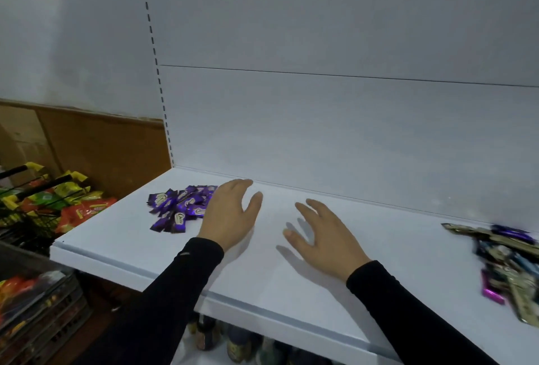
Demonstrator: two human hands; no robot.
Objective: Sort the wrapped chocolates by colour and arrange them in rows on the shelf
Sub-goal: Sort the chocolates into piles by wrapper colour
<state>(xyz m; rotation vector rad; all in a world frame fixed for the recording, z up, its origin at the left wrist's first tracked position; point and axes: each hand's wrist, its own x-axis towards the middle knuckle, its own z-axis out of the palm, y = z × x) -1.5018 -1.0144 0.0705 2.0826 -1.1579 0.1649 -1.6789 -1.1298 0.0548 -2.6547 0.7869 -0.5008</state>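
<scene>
Several purple wrapped chocolates [178, 207] lie in a loose heap at the back left of the white shelf [291, 291]. My left hand [230, 217] hovers just to the right of that heap, fingers apart and holding nothing. My right hand [320, 236] is spread over the bare middle of the shelf, also holding nothing. A mixed pile of wrapped chocolates [507, 265], gold, dark blue and magenta, lies at the shelf's right end and is cut off by the frame edge.
A black wire basket [32, 204] with orange and yellow snack packets stands left of the shelf. A clear crate [38, 303] of goods sits lower left. Bottles [233, 341] show on the level beneath. The shelf's white back panel [335, 131] rises behind.
</scene>
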